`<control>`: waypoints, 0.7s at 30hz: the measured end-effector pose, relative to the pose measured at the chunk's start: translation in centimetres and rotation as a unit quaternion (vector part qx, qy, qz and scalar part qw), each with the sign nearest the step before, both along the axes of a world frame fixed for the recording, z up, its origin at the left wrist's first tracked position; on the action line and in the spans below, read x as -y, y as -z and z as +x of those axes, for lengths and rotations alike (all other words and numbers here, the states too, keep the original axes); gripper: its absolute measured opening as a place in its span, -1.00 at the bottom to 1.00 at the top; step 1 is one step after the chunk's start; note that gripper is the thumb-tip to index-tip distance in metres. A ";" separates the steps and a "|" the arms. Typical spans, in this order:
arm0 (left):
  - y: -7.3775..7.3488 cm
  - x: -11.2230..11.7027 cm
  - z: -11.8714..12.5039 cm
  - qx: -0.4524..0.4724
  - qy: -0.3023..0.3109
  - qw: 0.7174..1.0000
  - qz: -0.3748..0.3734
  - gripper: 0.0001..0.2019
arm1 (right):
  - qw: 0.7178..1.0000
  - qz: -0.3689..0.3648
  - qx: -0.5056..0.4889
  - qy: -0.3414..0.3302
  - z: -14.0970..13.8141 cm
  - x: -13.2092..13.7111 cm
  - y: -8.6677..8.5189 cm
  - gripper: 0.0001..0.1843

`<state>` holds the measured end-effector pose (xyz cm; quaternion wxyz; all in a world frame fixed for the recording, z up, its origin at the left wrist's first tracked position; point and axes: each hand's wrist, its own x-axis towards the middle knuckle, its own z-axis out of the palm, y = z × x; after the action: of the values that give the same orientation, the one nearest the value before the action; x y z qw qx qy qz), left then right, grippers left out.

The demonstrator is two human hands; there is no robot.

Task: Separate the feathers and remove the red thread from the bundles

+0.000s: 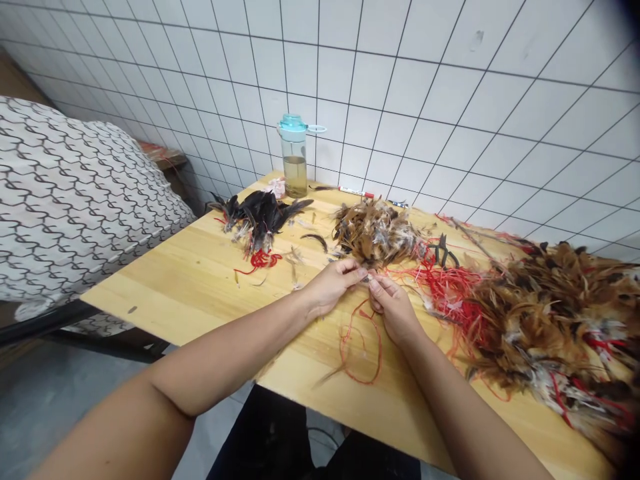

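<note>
Close together over the middle of the table, both of my hands are pinched. My left hand [343, 277] grips what looks like a small dark feather [367, 278] between thumb and fingertips, mostly covered by the fingers. Right beside it, my right hand [390, 300] is closed with a red string [379, 360] coming from it, which loops down onto the wood. Just beyond the fingertips lies a heap of brown feathers [375, 233]. Green-handled scissors [443, 253] rest right of that heap, by a tangle of red strings [453, 287].
A large pile of brown feather bundles [555, 313] covers the right of the table [200, 293]. At the back left are black feather bundles [263, 217], a water bottle [294, 160] and a red-capped marker [355, 192]. The tiled wall [390, 80] borders the far edge.
</note>
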<state>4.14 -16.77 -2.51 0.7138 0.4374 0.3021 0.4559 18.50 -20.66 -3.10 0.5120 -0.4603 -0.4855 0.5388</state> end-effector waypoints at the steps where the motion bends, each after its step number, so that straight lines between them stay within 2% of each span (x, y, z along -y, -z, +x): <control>1: 0.0 0.0 0.0 0.000 -0.003 1.000 -0.001 -0.63 | 1.000 -0.009 -0.014 0.004 0.0 0.0 0.0 -0.51; 8: -0.2 0.0 0.0 0.011 -0.001 1.000 -0.021 -0.62 | 0.999 -0.028 -0.036 0.004 0.0 -0.1 -0.3 -0.51; 15: 0.0 0.1 -0.1 -0.003 0.006 1.000 -0.011 -0.67 | 0.999 -0.030 -0.030 -0.005 -0.1 -0.1 -0.3 -0.50; 21: -0.2 0.4 -0.2 -0.035 0.037 0.999 0.018 -0.69 | 0.998 0.047 0.026 -0.032 -0.5 -0.2 0.0 -0.64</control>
<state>3.95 -17.17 -2.28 0.7109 0.4768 0.3028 0.4190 18.01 -20.41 -3.06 0.5027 -0.4334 -0.5379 0.5197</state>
